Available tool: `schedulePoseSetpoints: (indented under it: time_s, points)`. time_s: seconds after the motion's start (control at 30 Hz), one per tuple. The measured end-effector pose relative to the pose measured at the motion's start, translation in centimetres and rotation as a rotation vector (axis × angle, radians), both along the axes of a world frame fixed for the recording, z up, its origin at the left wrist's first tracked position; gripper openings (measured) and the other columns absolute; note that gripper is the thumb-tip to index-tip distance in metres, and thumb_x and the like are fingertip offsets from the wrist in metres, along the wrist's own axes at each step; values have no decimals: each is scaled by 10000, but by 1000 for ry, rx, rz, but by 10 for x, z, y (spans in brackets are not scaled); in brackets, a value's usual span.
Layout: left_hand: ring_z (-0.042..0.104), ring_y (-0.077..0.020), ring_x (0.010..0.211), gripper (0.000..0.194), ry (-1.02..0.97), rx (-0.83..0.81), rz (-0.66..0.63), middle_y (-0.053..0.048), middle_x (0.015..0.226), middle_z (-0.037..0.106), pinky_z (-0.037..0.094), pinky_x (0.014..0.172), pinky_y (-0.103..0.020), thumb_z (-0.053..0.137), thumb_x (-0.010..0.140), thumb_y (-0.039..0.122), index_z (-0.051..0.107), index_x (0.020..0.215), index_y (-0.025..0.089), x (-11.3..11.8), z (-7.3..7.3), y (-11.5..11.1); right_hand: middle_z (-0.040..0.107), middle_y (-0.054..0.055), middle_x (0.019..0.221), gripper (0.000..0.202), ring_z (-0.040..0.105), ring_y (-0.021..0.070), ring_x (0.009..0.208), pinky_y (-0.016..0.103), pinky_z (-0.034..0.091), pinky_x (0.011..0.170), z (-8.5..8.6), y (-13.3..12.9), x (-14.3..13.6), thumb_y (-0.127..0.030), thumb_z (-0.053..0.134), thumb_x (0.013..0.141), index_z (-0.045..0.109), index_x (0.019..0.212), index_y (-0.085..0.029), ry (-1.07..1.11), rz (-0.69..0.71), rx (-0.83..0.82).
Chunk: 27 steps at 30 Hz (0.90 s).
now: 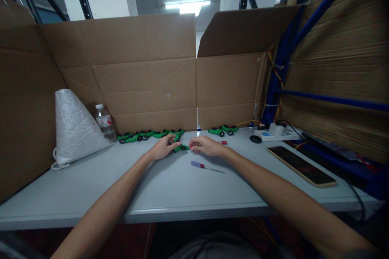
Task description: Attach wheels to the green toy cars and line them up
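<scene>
Near the table's middle, my left hand (164, 147) is closed around part of a green toy car (180, 147), whose nose points right. Just right of that nose is my right hand (202, 146), its fingertips pinched together; anything between them is too small to make out. A row of green toy cars (130, 137) stands along the back, left of and behind my left hand. Two more green cars (216, 131) stand at the back right. A screwdriver with a purple-and-red handle (197, 164) lies in front of my right hand. A red handle (223, 142) shows behind my right wrist.
On the left stand a silvery padded bag (75, 133) and a water bottle (105, 123). A phone (300, 165), a round black object (255, 139) and a white power strip (278, 132) with cables lie right. Cardboard walls (146, 81) surround the white table (158, 198).
</scene>
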<state>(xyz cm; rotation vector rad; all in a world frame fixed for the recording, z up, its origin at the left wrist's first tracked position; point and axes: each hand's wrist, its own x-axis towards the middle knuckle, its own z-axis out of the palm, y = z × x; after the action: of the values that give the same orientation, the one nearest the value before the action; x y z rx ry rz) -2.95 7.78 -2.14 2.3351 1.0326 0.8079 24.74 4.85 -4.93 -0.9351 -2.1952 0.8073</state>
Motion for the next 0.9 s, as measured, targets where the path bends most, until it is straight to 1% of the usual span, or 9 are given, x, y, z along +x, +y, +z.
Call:
schedulePoseSetpoints:
  time_s: [0.13, 0.2, 0.33, 0.6, 0.77, 0.9]
  points:
    - [670, -232, 871, 629, -7, -3, 3, -90, 993, 731, 522, 790, -336, 667, 873, 670, 651, 1207, 138, 1, 1, -1, 656, 13, 774, 182, 632, 180, 706, 269, 460, 653, 1, -1, 1, -354, 632, 954, 679, 971, -178, -14, -19, -4]
    - [667, -233, 862, 628, -7, -6, 12, -94, 994, 730, 522, 785, -343, 670, 871, 666, 649, 1207, 136, 1, 2, -2, 663, 14, 769, 173, 617, 176, 710, 266, 444, 662, 2, -1, 2, -342, 646, 950, 696, 953, -177, -62, -43, 43]
    - [668, -236, 868, 611, -4, -9, 10, -96, 1000, 724, 525, 784, -345, 670, 872, 661, 646, 1190, 139, 2, 2, -3, 704, 32, 837, 142, 610, 180, 760, 272, 432, 712, 4, -2, 4, -312, 673, 943, 721, 941, -177, -141, -82, 160]
    - [676, -240, 869, 615, -5, -6, -3, -105, 1021, 729, 533, 779, -349, 661, 878, 671, 650, 1186, 139, 1, 2, -2, 697, 34, 841, 66, 608, 187, 770, 272, 409, 705, 7, -4, 4, -240, 701, 919, 723, 938, -181, -201, -106, 225]
    - [674, -238, 875, 618, 7, -8, -11, -104, 1034, 724, 531, 783, -348, 647, 893, 665, 632, 1215, 137, 0, 2, -2, 685, 35, 874, 54, 597, 191, 804, 280, 398, 743, 4, -2, 6, -218, 719, 910, 714, 954, -186, -236, -115, 257]
    - [670, -236, 875, 621, 14, 1, -9, -101, 1024, 723, 526, 785, -345, 638, 904, 661, 629, 1232, 133, 0, -1, 1, 670, 40, 928, 110, 587, 206, 871, 282, 387, 771, -1, 3, 8, -228, 746, 898, 714, 1001, -205, -258, -148, 301]
